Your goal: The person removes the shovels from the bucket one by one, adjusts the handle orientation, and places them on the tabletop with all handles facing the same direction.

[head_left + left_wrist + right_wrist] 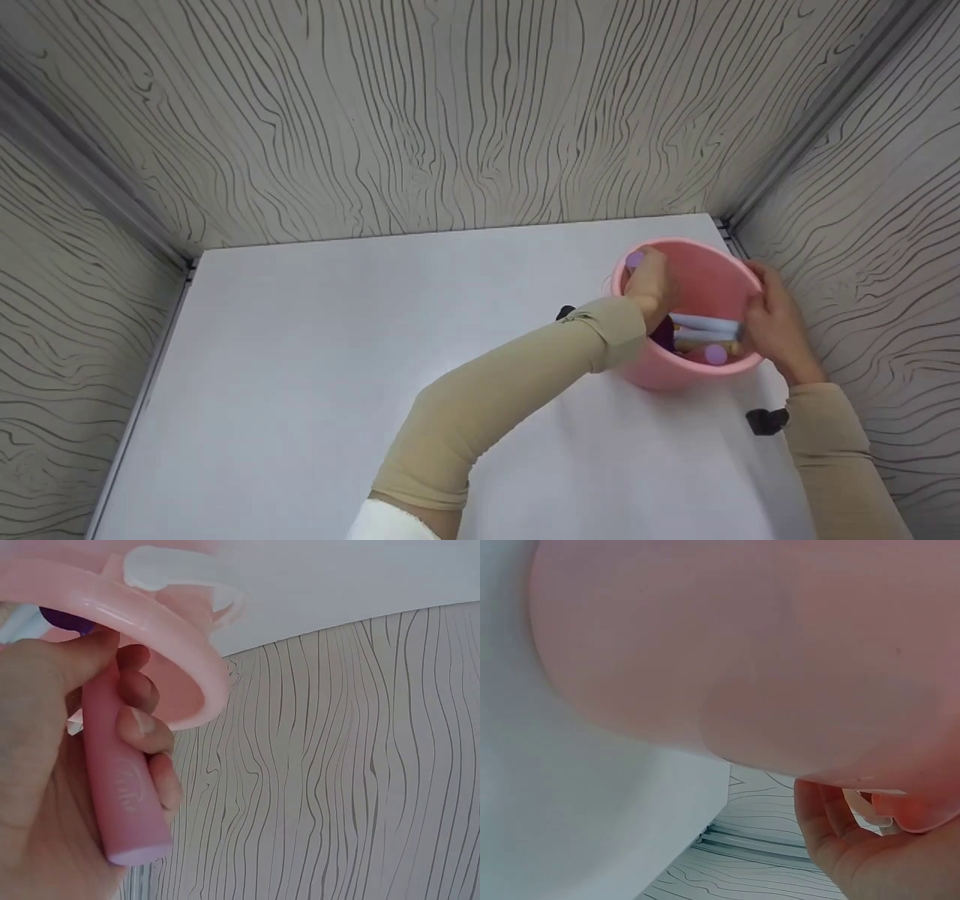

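Observation:
A pink bucket (664,373) stands on the white table toward the right. My left hand (651,289) reaches over its rim and grips a pink handle (124,772), whose flat lilac end (635,259) points up. The handle's other end is hidden by my fingers and the bucket, so its kind cannot be told. My right hand (780,330) holds the bucket's right rim, and in the right wrist view its fingers curl at the wall. Inside lie pale blue sticks (709,325), a dark purple piece (663,335), a tan stick (701,346) and another lilac handle end (715,355).
The white table (300,375) stretches left of the bucket. Wood-grain panels (450,120) stand at the back and both sides, the right one close to my right hand. A white bucket handle (180,568) joins the rim.

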The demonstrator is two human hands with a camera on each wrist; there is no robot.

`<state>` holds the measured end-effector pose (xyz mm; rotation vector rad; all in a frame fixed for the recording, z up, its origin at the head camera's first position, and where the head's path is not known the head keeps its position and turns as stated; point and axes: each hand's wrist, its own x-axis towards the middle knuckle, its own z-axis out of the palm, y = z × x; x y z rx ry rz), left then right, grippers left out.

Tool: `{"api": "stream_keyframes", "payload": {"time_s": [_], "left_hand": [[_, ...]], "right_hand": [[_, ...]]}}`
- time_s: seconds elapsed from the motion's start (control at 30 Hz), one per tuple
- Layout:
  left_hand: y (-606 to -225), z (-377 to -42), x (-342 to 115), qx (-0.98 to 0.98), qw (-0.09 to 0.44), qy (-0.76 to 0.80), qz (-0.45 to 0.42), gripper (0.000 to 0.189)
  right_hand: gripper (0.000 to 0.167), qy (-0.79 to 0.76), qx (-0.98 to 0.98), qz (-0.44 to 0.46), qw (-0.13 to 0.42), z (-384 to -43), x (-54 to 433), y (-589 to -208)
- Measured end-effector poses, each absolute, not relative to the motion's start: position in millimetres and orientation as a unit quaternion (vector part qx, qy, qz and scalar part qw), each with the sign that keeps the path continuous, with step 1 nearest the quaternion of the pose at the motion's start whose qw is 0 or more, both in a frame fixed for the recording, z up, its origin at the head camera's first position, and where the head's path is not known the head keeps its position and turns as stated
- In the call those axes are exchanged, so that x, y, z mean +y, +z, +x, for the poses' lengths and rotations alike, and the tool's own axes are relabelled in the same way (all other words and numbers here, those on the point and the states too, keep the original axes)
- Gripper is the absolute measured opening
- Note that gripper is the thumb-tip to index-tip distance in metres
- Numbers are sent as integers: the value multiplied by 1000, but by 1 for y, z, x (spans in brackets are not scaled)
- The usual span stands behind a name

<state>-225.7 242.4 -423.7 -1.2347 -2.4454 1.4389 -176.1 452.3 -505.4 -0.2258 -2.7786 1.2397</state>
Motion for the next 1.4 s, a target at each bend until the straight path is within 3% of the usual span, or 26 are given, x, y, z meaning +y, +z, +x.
{"api": "stream_keyframes", "payload": {"time_s": [0.4, 0.83, 1.13, 1.4], "left_hand": [[-419, -238, 212, -794, 66, 403, -450, 27], [-406, -238, 140, -800, 134, 343, -473, 21], [-404, -232, 91, -838, 218, 212, -452, 18], [-398, -227, 74, -899, 196, 11, -391, 23]], "right_hand": [[52, 400, -913, -63, 56, -180, 452, -501], [54, 412, -907, -83, 36, -176, 447, -508], [52, 382, -920, -64, 62, -180, 449, -505], [53, 399, -912, -85, 39, -177, 449, -504]]}}
